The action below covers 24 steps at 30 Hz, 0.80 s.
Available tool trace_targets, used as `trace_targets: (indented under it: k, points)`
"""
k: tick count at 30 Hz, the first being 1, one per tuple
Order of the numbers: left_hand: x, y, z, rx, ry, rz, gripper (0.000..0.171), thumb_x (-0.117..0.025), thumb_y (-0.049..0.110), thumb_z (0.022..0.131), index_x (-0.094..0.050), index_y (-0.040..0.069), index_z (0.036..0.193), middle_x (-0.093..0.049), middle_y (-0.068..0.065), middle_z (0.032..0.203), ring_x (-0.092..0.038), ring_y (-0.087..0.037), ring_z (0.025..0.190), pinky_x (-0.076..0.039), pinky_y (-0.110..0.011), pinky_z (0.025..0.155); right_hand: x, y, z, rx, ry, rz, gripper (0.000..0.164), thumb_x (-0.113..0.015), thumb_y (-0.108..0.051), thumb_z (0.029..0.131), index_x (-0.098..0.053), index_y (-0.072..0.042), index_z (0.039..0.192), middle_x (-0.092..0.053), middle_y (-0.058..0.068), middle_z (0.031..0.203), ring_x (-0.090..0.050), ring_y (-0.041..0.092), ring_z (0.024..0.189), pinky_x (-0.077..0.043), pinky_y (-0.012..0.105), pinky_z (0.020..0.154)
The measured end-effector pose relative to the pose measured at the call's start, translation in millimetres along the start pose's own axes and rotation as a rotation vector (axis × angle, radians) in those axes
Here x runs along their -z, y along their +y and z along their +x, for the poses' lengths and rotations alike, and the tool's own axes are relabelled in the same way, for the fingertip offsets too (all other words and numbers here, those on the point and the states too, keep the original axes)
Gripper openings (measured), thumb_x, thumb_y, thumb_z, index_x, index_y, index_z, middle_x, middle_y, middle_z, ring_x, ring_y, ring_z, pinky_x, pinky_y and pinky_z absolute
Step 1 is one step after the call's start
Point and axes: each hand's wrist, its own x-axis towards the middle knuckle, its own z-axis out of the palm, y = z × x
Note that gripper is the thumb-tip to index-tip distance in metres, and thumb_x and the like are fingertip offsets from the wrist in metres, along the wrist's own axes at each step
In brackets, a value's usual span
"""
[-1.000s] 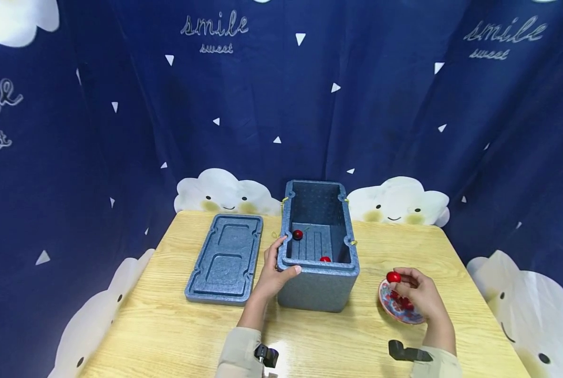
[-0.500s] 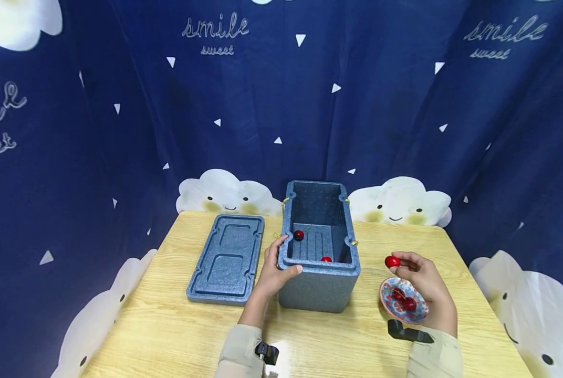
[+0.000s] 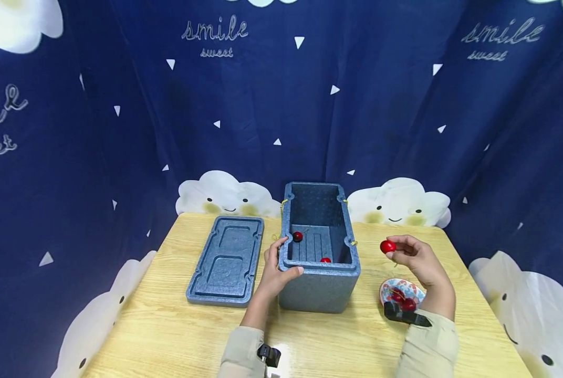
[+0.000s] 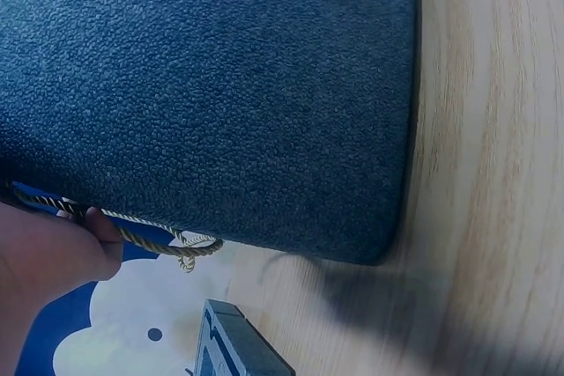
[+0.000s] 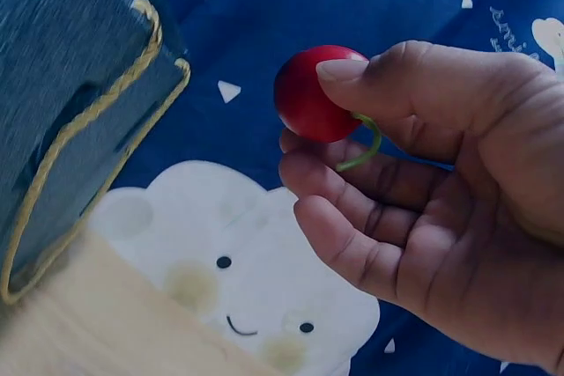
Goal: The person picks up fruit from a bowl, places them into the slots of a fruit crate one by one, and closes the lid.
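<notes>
My right hand (image 3: 420, 261) pinches a red cherry (image 5: 319, 92) between thumb and fingers, above the table and right of the blue-grey foam box (image 3: 315, 289). A curved green stem (image 5: 363, 149) hangs from the fruit. With the thumb over the front rim and the fingers along the side, my left hand (image 3: 275, 271) grips the box's near left corner. Inside the lidless box lie two cherries, one by the left wall and another cherry (image 3: 325, 260) partly hidden by the front rim. Under my right wrist, a patterned bowl (image 3: 412, 286) holds more cherries, partly covered by the wrist strap.
The box's lid (image 3: 227, 261) lies flat on the wooden table (image 3: 168, 325), left of the box. Yellow cord (image 5: 53, 151) runs along the box's sides. A dark blue curtain (image 3: 243, 105) with white clouds hangs behind and beside the table.
My right hand has lifted the cherry up out of the bowl, away from me and slightly left, uncovering the cherries in the bowl. The left hand stays on the box corner.
</notes>
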Motion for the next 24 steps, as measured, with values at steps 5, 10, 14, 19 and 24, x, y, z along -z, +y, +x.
trace_targets:
  k: [5, 10, 14, 19, 24]
  points:
    - [2.9, -1.0, 2.1, 0.028, -0.034, 0.015, 0.080, -0.074, 0.009, 0.068, -0.036, 0.009, 0.139, -0.026, -0.019, 0.131, -0.032, -0.032, 0.117, -0.026, -0.044, 0.097, 0.2, -14.6, 13.5, 0.031, -0.032, 0.002, 0.040, -0.068, -0.002, 0.082, -0.051, 0.011, 0.116, -0.063, 0.009, 0.096, -0.059, 0.010, 0.080, -0.048, 0.024, 0.068]
    - [6.6, -1.2, 3.2, 0.044, -0.066, 0.011, 0.080, -0.075, 0.008, 0.070, -0.035, 0.010, 0.140, -0.024, -0.020, 0.134, -0.029, -0.033, 0.121, -0.024, -0.045, 0.098, -2.5, -28.8, 28.9, 0.042, -0.080, -0.004, 0.041, -0.067, 0.000, 0.082, -0.050, 0.013, 0.118, -0.060, 0.021, 0.102, -0.059, 0.009, 0.082, -0.048, 0.022, 0.070]
    - [7.2, 0.0, 2.0, 0.040, -0.065, 0.011, 0.079, -0.074, 0.007, 0.070, -0.036, 0.008, 0.139, -0.025, -0.020, 0.133, -0.031, -0.032, 0.120, -0.025, -0.044, 0.097, -6.1, -35.3, 39.8, 0.061, -0.128, -0.019, 0.038, -0.065, 0.004, 0.082, -0.051, 0.013, 0.116, -0.059, 0.024, 0.101, -0.058, 0.010, 0.080, -0.048, 0.024, 0.068]
    - [7.6, 0.8, 1.2, 0.036, -0.055, 0.014, 0.079, -0.074, 0.007, 0.070, -0.036, 0.007, 0.139, -0.025, -0.021, 0.133, -0.030, -0.033, 0.120, -0.025, -0.045, 0.097, -12.8, -41.8, 51.4, 0.067, -0.189, -0.005, 0.039, -0.066, 0.001, 0.082, -0.052, 0.012, 0.116, -0.061, 0.020, 0.099, -0.058, 0.013, 0.081, -0.048, 0.028, 0.068]
    - [7.0, -3.2, 0.4, 0.034, -0.060, 0.010, 0.079, -0.073, 0.008, 0.071, -0.035, 0.007, 0.139, -0.023, -0.021, 0.134, -0.028, -0.033, 0.121, -0.025, -0.046, 0.098, -20.2, -44.5, 62.0, 0.047, -0.248, 0.017, 0.039, -0.066, -0.001, 0.082, -0.052, 0.011, 0.117, -0.060, 0.021, 0.100, -0.058, 0.015, 0.084, -0.049, 0.029, 0.070]
